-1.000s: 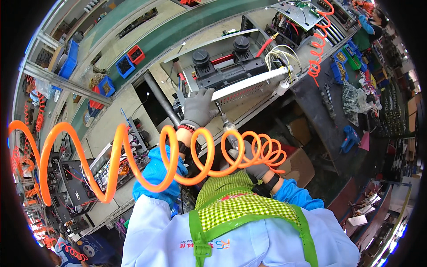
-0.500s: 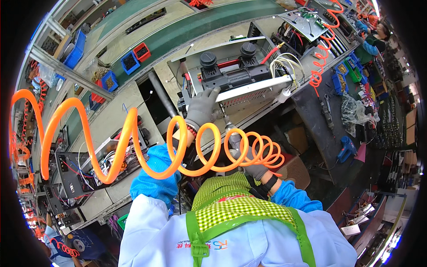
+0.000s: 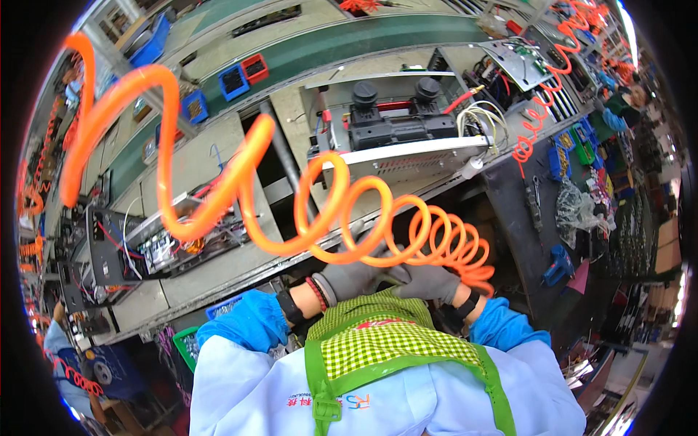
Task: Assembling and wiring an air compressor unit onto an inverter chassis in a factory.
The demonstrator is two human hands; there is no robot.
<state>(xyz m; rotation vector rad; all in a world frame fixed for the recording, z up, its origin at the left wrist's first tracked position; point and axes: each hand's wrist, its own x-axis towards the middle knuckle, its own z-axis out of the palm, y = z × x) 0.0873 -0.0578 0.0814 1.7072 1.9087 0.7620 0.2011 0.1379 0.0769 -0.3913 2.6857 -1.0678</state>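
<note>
Both gloved hands sit low in the middle of the frame, drawn in close to the green checked apron (image 3: pixel 385 341). The left hand (image 3: pixel 354 278) and the right hand (image 3: pixel 429 282) touch each other just above the apron's top edge, and both lie under the loops of the coiled orange air hose (image 3: pixel 342 218). The grey gloves bunch together there, so I cannot tell whether the fingers are curled, spread or gripping anything.

The hose runs from the upper left of the frame in wide loops, crosses the centre, and tightens into small coils just right of the hands. Behind it, in the upper centre, an open metal chassis (image 3: pixel 407 142) lies on the tabletop (image 3: pixel 218 156), well apart from the hands. Two black round-topped parts (image 3: pixel 396 94) stand at its back, with red and white wires at its right end. A second open unit with wiring (image 3: pixel 182 240) rests at the left, partly behind the hose. Blue and red small bins (image 3: pixel 243 73) stand by the green conveyor strip (image 3: pixel 363 43) in the upper part of the frame. Blue sleeves (image 3: pixel 251 320) cover the forearms.
</note>
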